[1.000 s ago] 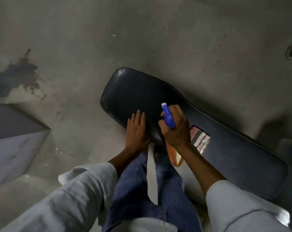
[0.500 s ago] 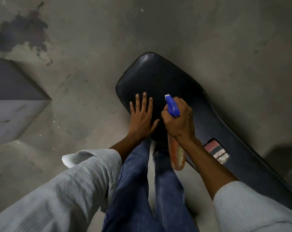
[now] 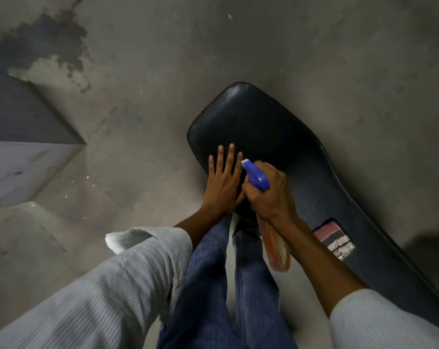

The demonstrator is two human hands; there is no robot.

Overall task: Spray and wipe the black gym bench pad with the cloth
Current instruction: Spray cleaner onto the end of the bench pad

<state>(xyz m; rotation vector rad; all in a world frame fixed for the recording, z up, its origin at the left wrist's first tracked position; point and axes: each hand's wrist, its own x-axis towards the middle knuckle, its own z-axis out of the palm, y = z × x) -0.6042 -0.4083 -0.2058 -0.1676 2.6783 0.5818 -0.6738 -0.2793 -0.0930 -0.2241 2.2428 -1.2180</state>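
The black gym bench pad (image 3: 276,132) runs from the centre toward the lower right, with a torn patch (image 3: 333,239) in its cover. My left hand (image 3: 223,182) lies flat on the pad's near end, fingers straight and spread. Just to its right, my right hand (image 3: 271,195) grips a spray bottle (image 3: 256,176) with a blue head and an orange body hanging below the wrist; the nozzle points up over the pad. No cloth is visible.
Grey concrete floor (image 3: 150,109) surrounds the bench, with a dark stain (image 3: 44,39) at the upper left. A grey block or wall corner (image 3: 24,147) stands at the left. My legs in blue jeans (image 3: 213,285) are against the pad's near edge.
My left hand has slid forward on the pad and its fingers have spread out flat. The right hand with the bottle has stayed beside it; the view has shifted.
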